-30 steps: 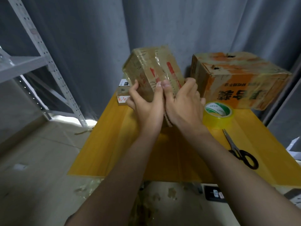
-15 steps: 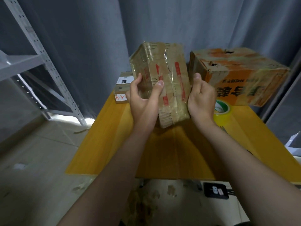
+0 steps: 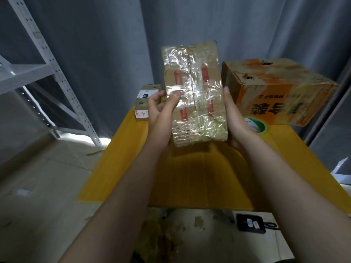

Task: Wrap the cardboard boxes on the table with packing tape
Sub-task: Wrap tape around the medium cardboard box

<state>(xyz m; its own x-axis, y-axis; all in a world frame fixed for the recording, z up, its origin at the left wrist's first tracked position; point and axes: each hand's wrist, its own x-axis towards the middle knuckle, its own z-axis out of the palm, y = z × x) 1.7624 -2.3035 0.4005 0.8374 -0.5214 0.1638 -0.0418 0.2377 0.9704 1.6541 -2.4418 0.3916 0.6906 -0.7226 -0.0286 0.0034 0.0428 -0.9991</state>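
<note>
A small cardboard box (image 3: 195,95), covered in shiny clear tape with red marks, is lifted above the yellow table (image 3: 117,160). My left hand (image 3: 161,111) grips its left side, thumb across the front face. My right hand (image 3: 235,120) holds its right side and lower corner, fingers behind it. A roll of tape (image 3: 257,126) with a green and white core lies on the table, partly hidden by my right hand. A large orange-printed box (image 3: 279,90) stands at the back right.
Two little boxes (image 3: 145,103) are stacked at the table's back left corner. A grey metal shelf rack (image 3: 47,69) stands to the left. Grey curtains hang behind. A black device (image 3: 250,223) lies on the floor under the table's near edge.
The small box has been lifted higher and turned so its taped broad face points at me. My hands have moved apart to its two sides. The scissors have left the view.
</note>
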